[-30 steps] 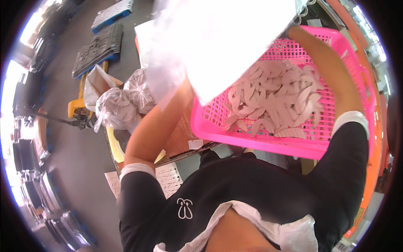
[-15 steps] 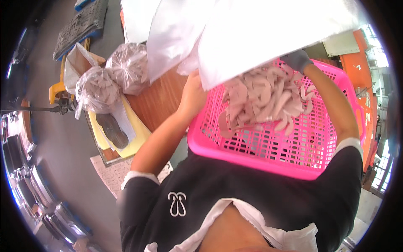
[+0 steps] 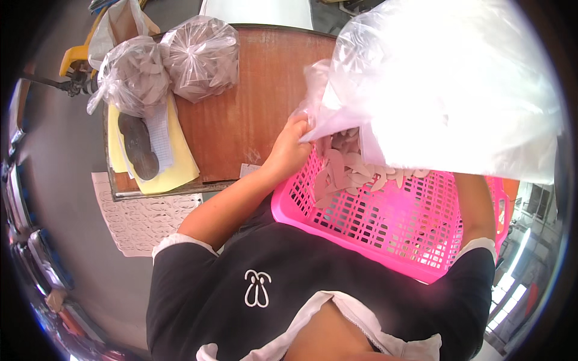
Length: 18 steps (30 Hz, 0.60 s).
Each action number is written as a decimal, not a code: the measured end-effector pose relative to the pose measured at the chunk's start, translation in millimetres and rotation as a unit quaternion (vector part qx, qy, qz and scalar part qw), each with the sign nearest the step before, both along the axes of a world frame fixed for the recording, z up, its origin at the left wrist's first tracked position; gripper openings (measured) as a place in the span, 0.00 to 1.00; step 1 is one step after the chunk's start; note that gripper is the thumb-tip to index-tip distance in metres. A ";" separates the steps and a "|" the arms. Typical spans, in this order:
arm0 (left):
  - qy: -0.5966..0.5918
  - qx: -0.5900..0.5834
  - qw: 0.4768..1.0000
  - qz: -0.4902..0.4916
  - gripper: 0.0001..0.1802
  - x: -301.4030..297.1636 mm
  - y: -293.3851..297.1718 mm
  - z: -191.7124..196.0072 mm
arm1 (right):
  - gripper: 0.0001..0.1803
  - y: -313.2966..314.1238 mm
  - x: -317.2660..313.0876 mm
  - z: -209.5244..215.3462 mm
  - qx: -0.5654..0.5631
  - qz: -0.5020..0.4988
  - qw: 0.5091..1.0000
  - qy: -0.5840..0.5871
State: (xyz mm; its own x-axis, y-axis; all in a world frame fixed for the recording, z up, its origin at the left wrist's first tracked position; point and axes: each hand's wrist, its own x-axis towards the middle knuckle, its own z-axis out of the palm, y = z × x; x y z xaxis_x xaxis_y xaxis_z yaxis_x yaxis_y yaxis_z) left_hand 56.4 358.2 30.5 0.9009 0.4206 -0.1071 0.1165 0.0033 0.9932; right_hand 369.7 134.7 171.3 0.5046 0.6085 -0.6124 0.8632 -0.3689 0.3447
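Note:
My left hand (image 3: 290, 147) is closed on the edge of a large clear plastic bag (image 3: 445, 96), which is washed out by glare. The bag spreads over the far right part of a pink plastic basket (image 3: 346, 239). Thin, curved, pinkish-beige cut pieces (image 3: 349, 171) lie heaped inside, partly covered by the bag. My right forearm reaches up under the bag at the basket's right side. That hand is hidden behind the plastic, so its fingers do not show.
Left of the basket stands a brown wooden table (image 3: 265, 66). On it are two filled clear bags, one nearer (image 3: 135, 72) and one farther (image 3: 201, 57), yellow paper (image 3: 182, 159) and a dark sole-shaped piece (image 3: 138, 147). A printed sheet (image 3: 150, 222) hangs below its near edge.
The plastic bag has shifted right and nearer, uncovering the table and covering my gloved right hand. My left hand still grips its edge. The whole view has turned somewhat.

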 end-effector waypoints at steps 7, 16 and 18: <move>0.077 -0.035 0.990 0.113 0.06 -2.5 -16.7 -44.8 | 0.15 -10.7 7.1 23.7 -0.029 0.009 0.999 -0.009; 0.100 -0.179 0.962 0.178 0.12 6.4 -25.6 -86.0 | 0.15 -30.3 -23.3 75.8 -0.027 -0.008 0.999 -0.020; 0.093 -0.179 0.962 0.185 0.12 7.9 -30.0 -96.5 | 0.15 -32.2 -21.7 71.3 -0.047 -0.010 0.999 -0.020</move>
